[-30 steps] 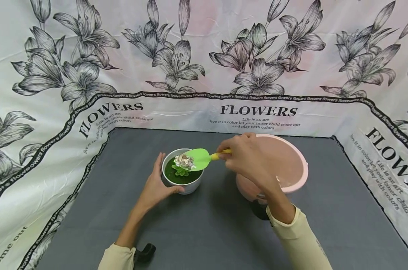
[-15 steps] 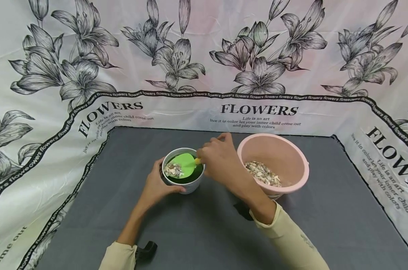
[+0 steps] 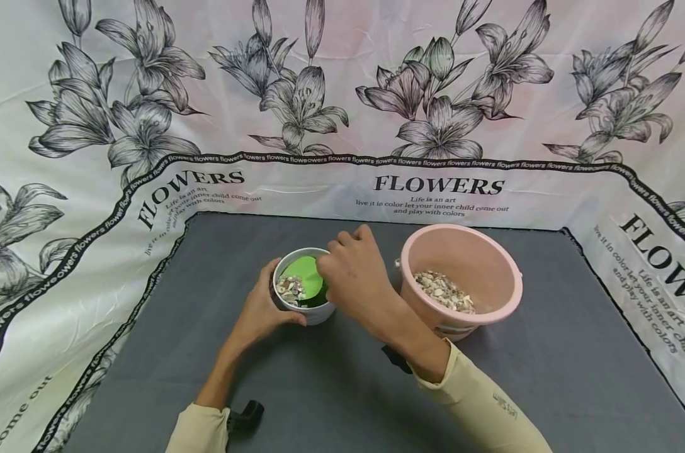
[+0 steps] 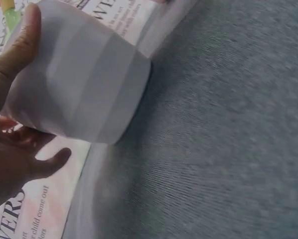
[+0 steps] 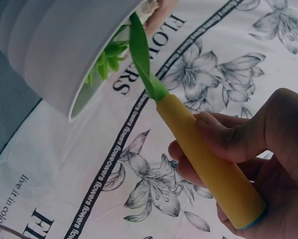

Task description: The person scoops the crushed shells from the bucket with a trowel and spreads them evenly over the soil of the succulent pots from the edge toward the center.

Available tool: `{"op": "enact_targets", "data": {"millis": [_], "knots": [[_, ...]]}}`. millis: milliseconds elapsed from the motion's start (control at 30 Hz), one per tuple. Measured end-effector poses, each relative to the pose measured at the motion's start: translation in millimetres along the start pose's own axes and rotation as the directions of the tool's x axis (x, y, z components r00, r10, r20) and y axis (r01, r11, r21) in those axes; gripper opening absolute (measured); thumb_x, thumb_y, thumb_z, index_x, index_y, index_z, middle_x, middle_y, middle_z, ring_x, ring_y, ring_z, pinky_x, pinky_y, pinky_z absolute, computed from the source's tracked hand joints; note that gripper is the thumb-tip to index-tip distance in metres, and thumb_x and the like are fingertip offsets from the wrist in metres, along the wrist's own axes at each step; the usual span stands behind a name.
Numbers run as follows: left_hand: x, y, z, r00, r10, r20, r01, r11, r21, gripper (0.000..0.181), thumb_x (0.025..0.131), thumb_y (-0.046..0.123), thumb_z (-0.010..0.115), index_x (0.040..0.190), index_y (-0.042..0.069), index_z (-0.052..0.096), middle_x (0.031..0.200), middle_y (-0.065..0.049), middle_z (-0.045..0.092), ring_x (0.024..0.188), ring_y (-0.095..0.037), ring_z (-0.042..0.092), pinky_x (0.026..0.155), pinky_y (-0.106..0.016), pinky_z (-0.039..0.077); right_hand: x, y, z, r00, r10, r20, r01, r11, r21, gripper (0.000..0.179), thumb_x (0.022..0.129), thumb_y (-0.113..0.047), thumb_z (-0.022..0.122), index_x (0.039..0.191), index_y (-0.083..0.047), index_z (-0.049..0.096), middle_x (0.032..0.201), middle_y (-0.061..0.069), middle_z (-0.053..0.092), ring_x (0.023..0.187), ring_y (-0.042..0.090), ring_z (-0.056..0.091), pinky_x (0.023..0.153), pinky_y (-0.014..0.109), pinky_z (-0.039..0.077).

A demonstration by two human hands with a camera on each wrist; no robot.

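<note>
My left hand (image 3: pixel 257 318) grips a white ribbed flower pot (image 4: pixel 84 79) on its left side, thumb at the front. A green succulent (image 5: pixel 109 59) shows inside the pot in the right wrist view. My right hand (image 3: pixel 361 286) holds a small trowel by its yellow handle (image 5: pixel 204 154), fingers curled round it. The green blade (image 3: pixel 307 274) reaches over the pot's mouth and hides most of the plant from the head view. Pale gravel or shell bits (image 3: pixel 289 289) lie at the blade's tip, by the pot's left inner edge.
A pink bucket (image 3: pixel 490 270) stands right of the pot, with more of the pale bits (image 3: pixel 443 292) in its bottom. Grey cloth (image 3: pixel 320 396) covers the table. A white flower-printed sheet (image 3: pixel 331 132) rises behind and along the sides.
My right hand has moved left and down from over the bucket, bringing the loaded trowel blade over and into the pot's mouth. The left hand stays on the pot.
</note>
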State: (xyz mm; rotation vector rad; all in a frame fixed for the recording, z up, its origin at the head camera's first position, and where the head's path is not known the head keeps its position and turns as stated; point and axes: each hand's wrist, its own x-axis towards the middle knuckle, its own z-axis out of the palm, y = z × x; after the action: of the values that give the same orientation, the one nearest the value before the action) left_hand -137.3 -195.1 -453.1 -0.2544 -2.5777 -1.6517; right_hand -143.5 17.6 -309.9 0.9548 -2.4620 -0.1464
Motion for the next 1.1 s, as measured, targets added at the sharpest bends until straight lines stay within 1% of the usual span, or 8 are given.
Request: {"op": "enact_targets", "data": {"millis": [100,267,433,500,667,833,1000,1100], "knots": [[0.0,1.2,-3.2,0.998,0.004,0.069,-0.004,1.0,0.001,0.134,0.071,0.026,0.099,0.168,0.005,0.009,0.165,-0.024,0.028,0.149,-0.041,0.037,0.121,-0.063,0.035,-1.5,-1.8,-0.3,1.0,-0.004,-0.012,0.004,1.0,-0.014,0.012,0.078,-0.02,0.09,0.078,-0.018,0.078,0.079,0.003,0.073,0.08,0.021,0.062,0.087,0.042,0.046],[-4.4,-0.9,-11.8,0.984,0.038,0.173,-0.017,0.992,-0.121,0.11,0.087,0.009,0.085,0.165,0.005,0.008,0.172,-0.023,0.013,0.159,-0.045,0.023,0.126,-0.066,0.027,-4.7,-3.8,0.3,1.0,-0.011,-0.024,0.01,0.999,-0.043,0.016,0.076,-0.025,0.092,0.081,-0.017,0.079,0.08,0.003,0.073,0.08,0.021,0.063,0.087,0.041,0.047],[-6.0,-3.6,-15.3,0.988,0.065,0.138,-0.046,0.99,-0.134,0.09,0.085,-0.001,0.084,0.149,-0.003,0.02,0.166,-0.027,0.027,0.158,-0.046,0.027,0.127,-0.061,0.028,-4.4,-4.3,1.0,0.998,-0.017,-0.065,0.014,0.999,-0.047,0.013,0.078,-0.019,0.089,0.076,-0.017,0.077,0.074,0.003,0.069,0.076,0.021,0.06,0.085,0.04,0.045],[-5.9,-4.2,-14.0,0.994,0.058,0.098,-0.049,0.994,-0.094,0.095,0.083,0.002,0.087,0.151,-0.002,0.021,0.158,-0.027,0.038,0.152,-0.044,0.038,0.124,-0.059,0.035,-3.8,-4.5,1.1,0.997,-0.024,-0.079,0.021,0.999,-0.039,0.013,0.078,-0.017,0.089,0.075,-0.017,0.076,0.074,0.003,0.069,0.076,0.021,0.059,0.085,0.04,0.044],[-4.0,-4.9,-12.8,0.998,0.051,0.033,-0.051,0.999,0.006,0.119,0.076,0.01,0.094,0.166,0.004,0.016,0.141,-0.021,0.041,0.13,-0.035,0.051,0.111,-0.052,0.049,-3.3,-6.1,0.9,0.996,-0.042,-0.077,0.04,0.999,-0.024,0.015,0.077,-0.02,0.091,0.076,-0.018,0.076,0.078,0.002,0.071,0.079,0.021,0.061,0.086,0.04,0.045],[-4.9,-6.6,-13.4,0.996,0.072,0.052,-0.071,0.997,-0.011,0.109,0.074,0.007,0.095,0.158,-0.002,0.026,0.15,-0.023,0.033,0.139,-0.038,0.048,0.113,-0.044,0.048,-4.2,-7.7,1.4,0.997,-0.046,-0.068,0.045,0.999,-0.023,0.011,0.079,-0.02,0.09,0.08,-0.017,0.079,0.08,0.002,0.073,0.081,0.021,0.062,0.086,0.039,0.045],[-6.7,-7.5,-13.4,0.991,0.054,0.121,-0.037,0.99,-0.134,0.104,0.077,0.002,0.092,0.151,0.0,0.019,0.167,-0.023,0.023,0.156,-0.042,0.031,0.124,-0.055,0.032,-5.1,-9.5,2.0,0.993,-0.058,-0.104,0.054,0.998,-0.038,0.01,0.08,-0.016,0.087,0.078,-0.016,0.077,0.078,0.002,0.07,0.078,0.02,0.06,0.086,0.038,0.045],[-8.2,-8.1,-14.5,0.984,0.073,0.164,-0.048,0.987,-0.151,0.104,0.081,0.001,0.088,0.153,0.0,0.013,0.164,-0.026,0.025,0.152,-0.045,0.034,0.123,-0.062,0.031,-6.0,-10.5,2.0,0.99,-0.064,-0.122,0.059,0.997,-0.047,0.012,0.079,-0.016,0.088,0.077,-0.016,0.076,0.078,0.002,0.069,0.078,0.02,0.059,0.086,0.037,0.045]]}}
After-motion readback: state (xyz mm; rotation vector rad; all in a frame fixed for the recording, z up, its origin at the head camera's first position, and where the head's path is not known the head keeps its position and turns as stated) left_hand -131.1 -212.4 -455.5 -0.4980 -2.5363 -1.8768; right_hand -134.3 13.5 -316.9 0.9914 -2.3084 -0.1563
